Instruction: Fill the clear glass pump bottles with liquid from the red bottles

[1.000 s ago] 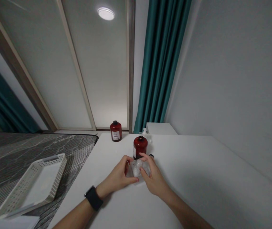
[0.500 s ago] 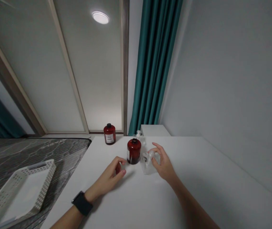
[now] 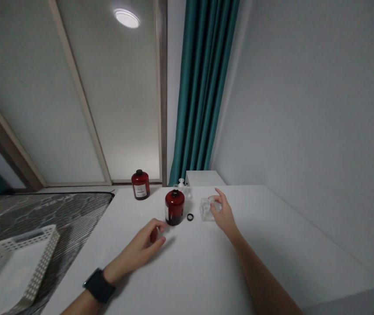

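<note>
The one head view looks forward and down over the table [image 3: 203,271] to the glass door [image 3: 131,109] and curtain [image 3: 203,92] beyond. It sits above and behind the left hand [image 3: 144,246] and right hand [image 3: 224,216], with the wall [image 3: 308,113] along its right side.

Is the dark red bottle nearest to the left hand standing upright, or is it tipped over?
Upright. The bottle stands on its base on the white table, with its neck pointing up.

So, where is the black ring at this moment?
In the head view, the ring lies on the table, just right of the nearer red bottle, left of the clear box.
</note>
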Motion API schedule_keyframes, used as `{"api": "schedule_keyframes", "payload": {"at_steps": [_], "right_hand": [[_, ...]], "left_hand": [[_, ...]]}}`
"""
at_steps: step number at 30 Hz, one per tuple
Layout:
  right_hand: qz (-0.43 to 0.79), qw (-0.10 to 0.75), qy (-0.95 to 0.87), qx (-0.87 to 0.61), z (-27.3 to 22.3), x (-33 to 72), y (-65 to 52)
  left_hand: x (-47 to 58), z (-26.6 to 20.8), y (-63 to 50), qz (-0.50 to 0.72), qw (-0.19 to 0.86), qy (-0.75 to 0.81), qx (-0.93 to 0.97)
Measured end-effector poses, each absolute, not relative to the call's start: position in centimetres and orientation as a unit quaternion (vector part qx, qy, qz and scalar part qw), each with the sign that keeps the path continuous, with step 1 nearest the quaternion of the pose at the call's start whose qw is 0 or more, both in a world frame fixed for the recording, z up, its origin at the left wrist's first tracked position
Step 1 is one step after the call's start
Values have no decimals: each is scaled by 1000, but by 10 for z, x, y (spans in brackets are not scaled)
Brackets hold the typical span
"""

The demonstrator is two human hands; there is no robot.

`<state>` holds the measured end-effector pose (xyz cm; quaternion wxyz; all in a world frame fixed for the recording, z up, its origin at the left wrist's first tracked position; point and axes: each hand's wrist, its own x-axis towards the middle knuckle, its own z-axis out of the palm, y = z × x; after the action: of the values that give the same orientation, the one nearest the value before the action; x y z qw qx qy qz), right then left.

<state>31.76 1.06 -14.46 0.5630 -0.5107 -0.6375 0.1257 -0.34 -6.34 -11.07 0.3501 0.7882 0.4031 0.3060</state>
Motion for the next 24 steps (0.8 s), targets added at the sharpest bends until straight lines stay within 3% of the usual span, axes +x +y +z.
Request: {"api": "schedule_keyframes", "payload": {"at_steps": [16, 24], "right_hand": [[145, 563, -634, -510, -142, 319, 9], [40, 603, -624, -495, -114, 291, -23]], "left_hand": [[-3, -109, -64, 321, 327, 407, 790], [-4, -108, -64, 308, 325, 414, 793]]}}
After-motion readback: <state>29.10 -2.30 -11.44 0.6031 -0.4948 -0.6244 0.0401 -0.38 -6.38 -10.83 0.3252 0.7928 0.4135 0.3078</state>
